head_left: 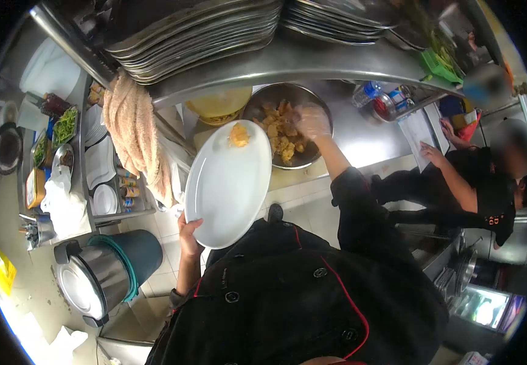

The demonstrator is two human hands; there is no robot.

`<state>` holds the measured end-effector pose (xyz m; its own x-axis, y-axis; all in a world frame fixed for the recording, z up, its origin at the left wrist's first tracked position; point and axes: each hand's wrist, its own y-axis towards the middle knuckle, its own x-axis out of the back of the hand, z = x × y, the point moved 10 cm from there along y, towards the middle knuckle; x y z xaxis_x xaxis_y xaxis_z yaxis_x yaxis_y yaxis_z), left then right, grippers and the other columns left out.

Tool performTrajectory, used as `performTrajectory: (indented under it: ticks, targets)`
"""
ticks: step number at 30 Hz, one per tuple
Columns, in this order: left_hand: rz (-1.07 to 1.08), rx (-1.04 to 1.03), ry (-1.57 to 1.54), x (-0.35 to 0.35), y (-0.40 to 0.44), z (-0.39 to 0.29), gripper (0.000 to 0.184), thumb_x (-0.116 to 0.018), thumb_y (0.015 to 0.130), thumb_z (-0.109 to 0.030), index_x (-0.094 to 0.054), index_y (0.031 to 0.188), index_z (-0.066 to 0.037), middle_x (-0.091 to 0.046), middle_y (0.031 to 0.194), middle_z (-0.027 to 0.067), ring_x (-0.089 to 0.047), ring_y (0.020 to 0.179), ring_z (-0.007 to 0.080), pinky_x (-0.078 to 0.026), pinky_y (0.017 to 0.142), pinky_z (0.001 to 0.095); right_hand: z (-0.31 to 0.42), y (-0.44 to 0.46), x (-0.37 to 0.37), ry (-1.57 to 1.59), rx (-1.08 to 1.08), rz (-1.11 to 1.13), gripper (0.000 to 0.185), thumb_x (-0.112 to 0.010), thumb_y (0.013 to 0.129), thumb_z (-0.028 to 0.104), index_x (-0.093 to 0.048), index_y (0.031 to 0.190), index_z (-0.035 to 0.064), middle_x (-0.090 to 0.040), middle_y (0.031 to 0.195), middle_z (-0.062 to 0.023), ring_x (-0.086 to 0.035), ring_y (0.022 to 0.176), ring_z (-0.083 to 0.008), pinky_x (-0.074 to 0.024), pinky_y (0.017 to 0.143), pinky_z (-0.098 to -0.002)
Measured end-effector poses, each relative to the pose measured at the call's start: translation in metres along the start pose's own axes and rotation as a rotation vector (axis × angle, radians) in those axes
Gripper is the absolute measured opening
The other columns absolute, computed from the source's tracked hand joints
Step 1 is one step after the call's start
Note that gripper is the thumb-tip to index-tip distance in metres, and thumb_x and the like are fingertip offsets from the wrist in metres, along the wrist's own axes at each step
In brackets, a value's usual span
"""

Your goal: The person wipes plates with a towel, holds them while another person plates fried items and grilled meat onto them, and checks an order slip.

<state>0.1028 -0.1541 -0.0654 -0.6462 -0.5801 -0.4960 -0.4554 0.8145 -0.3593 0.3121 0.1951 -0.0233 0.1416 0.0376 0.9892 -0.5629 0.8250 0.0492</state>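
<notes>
My left hand [190, 235] grips the near end of a white oval plate [224, 188], thumb over the rim. One golden fried-looking piece of food [238, 135] lies near the plate's far end. My right hand [312, 121], in a clear disposable glove, reaches over the right side of a large metal bowl [325, 143]. Inside the bowl are many golden-brown pieces of food [280, 131]. The gloved fingers are smeared and partly lost against the food, so what they hold does not show. The plate hovers in front of the bowl, slightly to its left.
Stacked metal trays [202, 42] fill the shelf above. A beige towel [132, 134] hangs at left, beside shelves of dishes [99, 161]. A yellowish tub [218, 103] adjoins the bowl. At right, another person [452, 176] touches papers [420, 134]. A lidded steel pot [84, 280] stands lower left.
</notes>
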Motion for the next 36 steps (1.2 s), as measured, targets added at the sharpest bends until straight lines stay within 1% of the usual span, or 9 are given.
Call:
performTrajectory:
  ticks: [3, 7, 10, 13, 19, 22, 25, 28, 36]
  targets:
    - [0.035, 0.015, -0.014, -0.006, 0.001, 0.007, 0.048, -0.049, 0.065, -0.006, -0.051, 0.110, 0.007, -0.061, 0.094, 0.0159, -0.060, 0.080, 0.0247, -0.050, 0.071, 0.0326, -0.036, 0.004, -0.026, -0.058, -0.043, -0.045, 0.030, -0.054, 0.078, 0.023, -0.062, 0.096, 0.0007, -0.062, 0.096, -0.0170, -0.058, 0.095, -0.0297, -0.0447, 0.086, -0.0379]
    - [0.003, 0.011, 0.001, -0.016, 0.003, 0.005, 0.049, -0.049, 0.063, -0.008, -0.051, 0.110, 0.007, -0.060, 0.093, 0.0168, -0.060, 0.080, 0.0261, -0.049, 0.072, 0.0341, -0.059, 0.013, -0.083, -0.197, -0.024, 0.127, 0.025, -0.060, 0.074, 0.025, -0.066, 0.085, 0.0039, -0.063, 0.093, -0.0152, -0.058, 0.091, -0.0310, -0.0452, 0.083, -0.0385]
    - [0.011, 0.004, 0.016, -0.017, 0.006, 0.007, 0.051, -0.049, 0.063, -0.010, -0.050, 0.110, 0.007, -0.059, 0.094, 0.0175, -0.060, 0.081, 0.0275, -0.050, 0.073, 0.0357, -0.059, 0.005, -0.049, 0.048, -0.052, -0.042, 0.019, -0.062, 0.072, 0.024, -0.066, 0.082, 0.0085, -0.064, 0.090, -0.0126, -0.059, 0.089, -0.0286, -0.0455, 0.081, -0.0379]
    - [0.057, -0.005, -0.027, -0.021, 0.009, 0.007, 0.049, -0.049, 0.065, -0.005, -0.050, 0.112, 0.008, -0.060, 0.095, 0.0170, -0.061, 0.082, 0.0260, -0.050, 0.073, 0.0336, -0.025, -0.011, 0.013, 0.147, 0.031, -0.022, 0.013, -0.057, 0.072, 0.012, -0.064, 0.083, 0.0107, -0.064, 0.088, -0.0141, -0.060, 0.087, -0.0278, -0.0467, 0.080, -0.0358]
    - [0.075, 0.013, -0.046, -0.022, 0.018, 0.015, 0.048, -0.049, 0.064, -0.003, -0.050, 0.111, 0.008, -0.061, 0.096, 0.0170, -0.061, 0.083, 0.0263, -0.050, 0.074, 0.0335, -0.026, -0.016, 0.076, 0.420, 0.050, -0.192, 0.011, -0.064, 0.070, 0.013, -0.064, 0.080, 0.0087, -0.064, 0.076, -0.0126, -0.062, 0.075, -0.0260, -0.0489, 0.071, -0.0340]
    - [0.089, 0.018, -0.054, -0.023, 0.019, 0.020, 0.047, -0.049, 0.064, -0.003, -0.050, 0.111, 0.007, -0.061, 0.095, 0.0169, -0.061, 0.083, 0.0263, -0.050, 0.075, 0.0340, -0.005, -0.018, 0.097, 1.037, 0.105, -0.196, 0.010, -0.065, 0.071, 0.012, -0.063, 0.079, 0.0058, -0.064, 0.076, -0.0112, -0.062, 0.072, -0.0255, -0.0492, 0.068, -0.0333]
    - [0.069, 0.048, -0.034, -0.025, 0.019, 0.024, 0.048, -0.049, 0.065, -0.003, -0.050, 0.111, 0.007, -0.061, 0.096, 0.0172, -0.061, 0.084, 0.0268, -0.050, 0.076, 0.0345, 0.063, -0.035, 0.141, 0.703, 0.370, -0.198, 0.010, -0.065, 0.072, 0.009, -0.062, 0.080, 0.0040, -0.063, 0.078, -0.0108, -0.061, 0.073, -0.0266, -0.0492, 0.069, -0.0345]
    - [0.041, 0.050, -0.029, -0.037, 0.013, 0.018, 0.050, -0.050, 0.065, -0.004, -0.048, 0.114, 0.006, -0.060, 0.098, 0.0184, -0.060, 0.086, 0.0286, -0.050, 0.077, 0.0365, 0.098, -0.039, 0.136, 0.615, 0.520, -0.166, 0.011, -0.065, 0.071, 0.007, -0.062, 0.081, 0.0037, -0.062, 0.080, -0.0105, -0.060, 0.075, -0.0272, -0.0492, 0.069, -0.0350]
    - [0.077, 0.025, 0.005, -0.038, 0.006, 0.011, 0.050, -0.051, 0.064, -0.006, -0.048, 0.113, 0.007, -0.059, 0.096, 0.0183, -0.060, 0.084, 0.0286, -0.050, 0.076, 0.0363, 0.114, -0.036, 0.127, 0.631, 0.541, -0.130, 0.011, -0.062, 0.070, 0.004, -0.060, 0.080, 0.0032, -0.061, 0.083, -0.0110, -0.059, 0.080, -0.0267, -0.0492, 0.071, -0.0350]
